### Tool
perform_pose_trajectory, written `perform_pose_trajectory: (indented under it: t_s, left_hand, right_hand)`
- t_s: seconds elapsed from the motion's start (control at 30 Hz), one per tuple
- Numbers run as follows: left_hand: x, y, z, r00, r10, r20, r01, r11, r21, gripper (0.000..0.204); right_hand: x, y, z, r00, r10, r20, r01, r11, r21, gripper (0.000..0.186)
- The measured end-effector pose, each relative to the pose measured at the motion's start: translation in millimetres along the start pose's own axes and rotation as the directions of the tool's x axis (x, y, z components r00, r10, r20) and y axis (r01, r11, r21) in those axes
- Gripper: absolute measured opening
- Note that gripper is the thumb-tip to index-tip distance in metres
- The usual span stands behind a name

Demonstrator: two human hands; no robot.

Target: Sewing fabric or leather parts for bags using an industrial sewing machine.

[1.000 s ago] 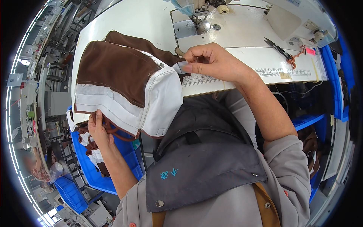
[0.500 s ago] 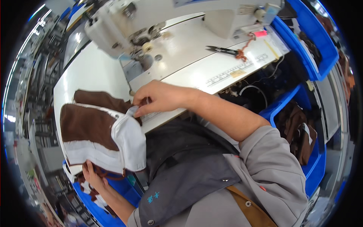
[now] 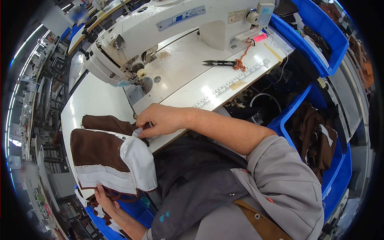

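A sewn brown and white fabric piece (image 3: 98, 149) hangs over the near left edge of the white sewing table, its brown panels bordered by stiff-looking white parts. My right hand (image 3: 162, 119) pinches a pale tip at the upper right corner of the piece, thumb and fingers closed on it. Along the lower white border, my left hand (image 3: 105, 199) grips the edge from below, its thumb on the near face and its other fingers partly hidden behind the cloth. Beyond my right hand stands a white sewing machine (image 3: 160, 30), with its needle area over the table.
Black thread snips (image 3: 219, 63) with an orange cord lie on the table (image 3: 188, 86) near a printed ruler strip. Blue bins (image 3: 292, 106) of brown and white fabric stand at the right, another blue bin (image 3: 138, 210) below my left hand. My lap and a dark apron lie close to the table edge.
The view has tilted, so the machine shows more fully and the hands and fabric sit lower in the picture. Both hands keep their hold on the piece.
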State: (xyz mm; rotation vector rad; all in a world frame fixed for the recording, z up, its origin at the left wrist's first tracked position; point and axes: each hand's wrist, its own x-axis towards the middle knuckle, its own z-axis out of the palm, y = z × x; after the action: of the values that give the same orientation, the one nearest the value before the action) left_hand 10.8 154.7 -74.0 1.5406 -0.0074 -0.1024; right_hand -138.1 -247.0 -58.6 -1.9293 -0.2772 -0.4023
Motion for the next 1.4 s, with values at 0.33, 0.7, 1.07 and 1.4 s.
perform_pose_trajectory:
  t_s: [0.33, 0.7, 1.07, 1.4]
  left_hand:
    - [7, 5, -30, 0.987, -0.16, 0.026, 0.162, 0.976, -0.144, 0.057]
    - [-53, 37, 18, 0.995, -0.097, -0.021, 0.085, 0.942, -0.325, 0.037]
    - [-140, 68, -8, 0.959, 0.1, -0.267, -0.216, 0.867, -0.448, 0.026]
    - [-299, 109, -189, 0.598, 0.291, -0.747, -0.556, 0.822, -0.125, 0.035]
  right_hand:
    - [1, -3, -3, 0.998, 0.046, 0.037, -0.045, 0.999, -0.022, 0.027]
    - [-8, -14, 7, 0.966, 0.259, 0.0, -0.258, 0.963, 0.073, 0.009]
    - [-6, 5, -13, 0.949, 0.248, 0.195, -0.268, 0.96, 0.084, 0.013]
    - [-2, 25, -15, 0.938, 0.214, 0.274, -0.25, 0.962, 0.106, 0.014]
